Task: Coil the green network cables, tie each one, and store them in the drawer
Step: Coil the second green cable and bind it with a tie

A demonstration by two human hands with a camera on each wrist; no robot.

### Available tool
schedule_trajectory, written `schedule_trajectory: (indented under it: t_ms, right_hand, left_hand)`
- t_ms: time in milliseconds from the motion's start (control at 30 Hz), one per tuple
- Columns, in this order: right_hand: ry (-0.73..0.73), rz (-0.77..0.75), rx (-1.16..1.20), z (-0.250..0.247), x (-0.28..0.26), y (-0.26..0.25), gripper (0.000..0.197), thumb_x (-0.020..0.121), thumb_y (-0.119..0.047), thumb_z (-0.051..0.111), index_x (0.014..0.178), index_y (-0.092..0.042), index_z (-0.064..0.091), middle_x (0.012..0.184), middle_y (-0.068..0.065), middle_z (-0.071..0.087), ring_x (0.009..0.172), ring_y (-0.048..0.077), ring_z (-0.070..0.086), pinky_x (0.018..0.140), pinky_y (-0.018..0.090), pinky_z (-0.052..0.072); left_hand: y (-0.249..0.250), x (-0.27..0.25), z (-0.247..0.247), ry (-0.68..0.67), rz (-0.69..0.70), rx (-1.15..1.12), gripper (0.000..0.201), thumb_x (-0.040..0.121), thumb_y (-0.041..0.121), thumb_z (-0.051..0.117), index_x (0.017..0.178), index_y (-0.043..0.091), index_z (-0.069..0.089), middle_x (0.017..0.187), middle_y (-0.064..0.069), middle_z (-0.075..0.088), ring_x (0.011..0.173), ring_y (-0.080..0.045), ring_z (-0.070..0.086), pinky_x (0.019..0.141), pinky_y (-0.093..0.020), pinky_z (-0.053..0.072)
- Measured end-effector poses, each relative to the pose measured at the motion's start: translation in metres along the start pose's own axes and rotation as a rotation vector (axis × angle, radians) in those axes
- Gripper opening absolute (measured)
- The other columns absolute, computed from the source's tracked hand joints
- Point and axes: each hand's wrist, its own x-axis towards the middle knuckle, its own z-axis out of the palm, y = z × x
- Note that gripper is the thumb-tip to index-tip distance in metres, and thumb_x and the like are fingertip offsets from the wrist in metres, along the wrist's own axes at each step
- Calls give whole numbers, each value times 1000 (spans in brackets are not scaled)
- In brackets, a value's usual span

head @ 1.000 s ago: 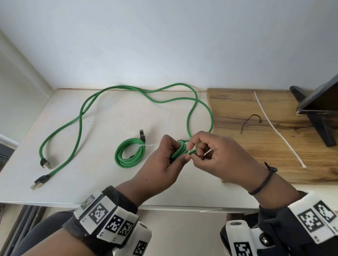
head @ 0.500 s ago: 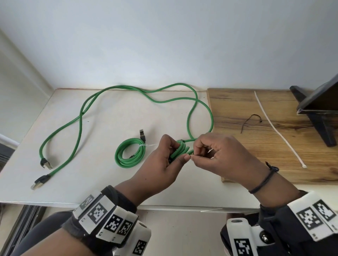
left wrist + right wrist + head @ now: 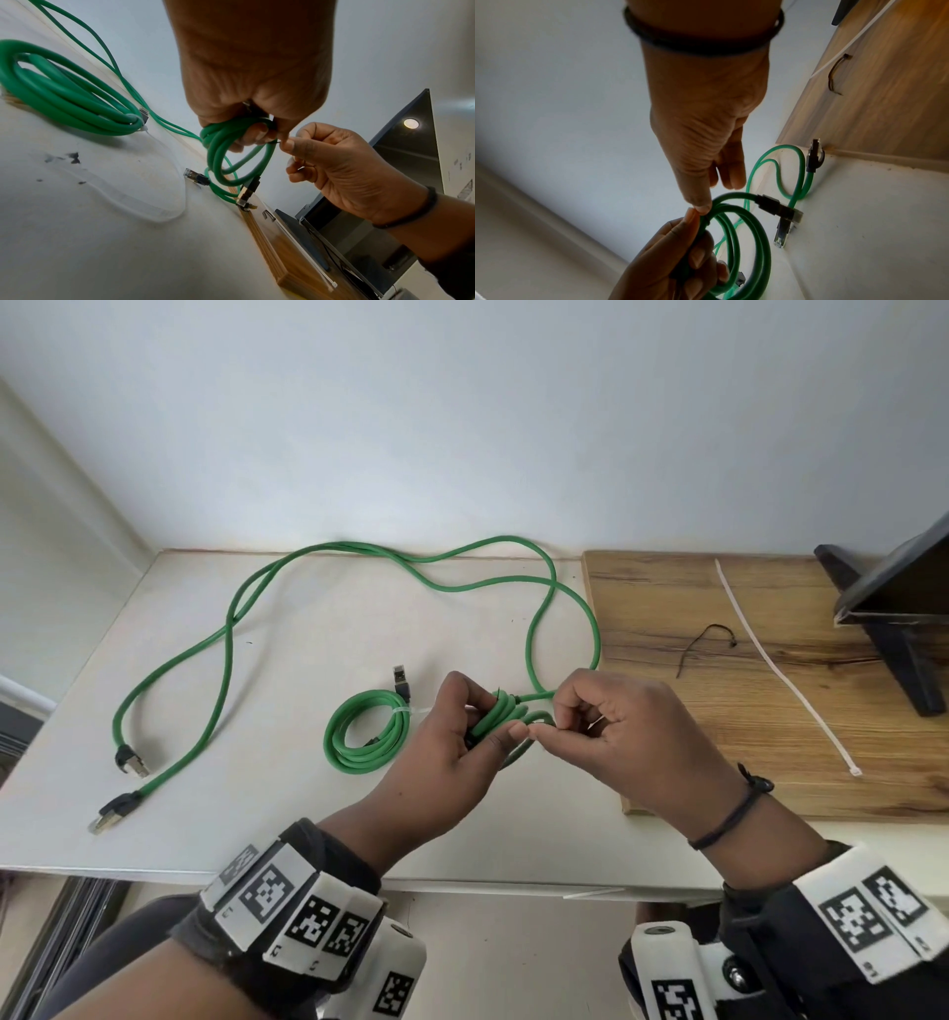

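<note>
Fingers point(image 3: 259, 132) of left hand point(image 3: 441, 752) curled round small green cable coil point(image 3: 231, 154), held above counter point(image 3: 308, 814); right hand point(image 3: 621, 737) thumb and forefinger pinching thin black tie point(image 3: 276, 142) at coil's edge, just beside left fingertips. Tied coil point(image 3: 367, 737) left of fingers.

seen from above: dark grey sleeves point(image 3: 128, 947) on both forearms, each wrapped by a white, blocky wrist rig. left wrist band point(image 3: 287, 901) faced with square black-and-white coded markers, several side by side. right wrist band point(image 3: 873, 916) bearing two similar markers, with a rounded white camera housing point(image 3: 662, 963) and a metal screw head below. thin black cord bracelet point(image 3: 729, 819), knotted, worn above the right hand point(image 3: 631, 737). left hand point(image 3: 441, 757) bare.
</note>
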Motion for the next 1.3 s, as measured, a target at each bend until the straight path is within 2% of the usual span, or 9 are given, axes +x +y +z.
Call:
schedule_trajectory:
  t_ms: [200,400,600,700,833,967,1067,1167,1300]
  right_hand:
    - [8,-69,87,1,2,-2,13,76,-20,78,88,-15,75,74,-5,69,65,9,64,58,27,54]
    - [42,-90,85,8,1,-1,6,78,-15,76,82,-12,72,75,-3,63,65,12,60,57,30,53]
    - [235,-20,-109,33,-9,-15,12,81,-32,62,80,-20,66,70,-9,60,62,3,48,53,26,46]
    - [305,179,83,45,-12,-26,14,83,-27,67,77,-16,65,64,-9,62,55,7,52,51,24,44]
    - [320,785,698,49,-8,-39,20,79,-23,73,69,-10,63,61,3,64,54,15,51,48,23,39]
    - [188,1143,1095,49,-6,-41,8,77,-25,72,80,-19,68,67,-6,62,53,9,43,50,23,31]
    - [126,1223,1306,46,-5,-39,21,78,-20,65,97,-20,72,82,-7,65,68,11,50,60,23,34]
    - [99,1219,1412,44,-5,-37,17,80,-15,59,90,-16,74,99,0,64,95,20,48,81,33,33]
    - [42,1228,1457,43,-6,-34,18,73,-19,63,88,-17,73,104,0,58,99,20,44,85,34,31]
  left_hand:
    - [4,3,-2,-43,-174,-243,17,92,13,58,91,11,41,60,-2,49,54,-13,39,49,-20,31]
    - [9,4,2,15,-263,-404,23,92,17,58,103,5,43,54,3,52,45,-7,42,64,-33,37]
    - [11,5,1,74,-269,-475,33,92,24,58,116,10,40,65,-3,53,50,-8,45,60,-25,39]
    - [10,5,2,103,-214,-425,35,93,24,57,120,13,38,61,0,52,52,-8,45,54,-19,38]
    - [10,2,8,151,-72,-278,42,93,21,56,126,16,31,58,7,57,54,-1,52,54,-13,41]
    - [10,-5,12,178,59,-179,48,92,20,58,123,34,23,83,-7,69,75,-11,67,70,-21,53]
    - [11,-10,20,146,129,-98,40,92,16,58,120,19,29,85,-3,68,77,-4,65,70,-12,49]
    - [10,-15,29,162,134,-92,31,89,22,58,105,24,31,82,3,67,71,-2,63,65,-16,47]
    - [15,-12,31,212,23,-174,28,90,20,62,97,22,35,75,1,69,62,-4,63,57,-18,48]
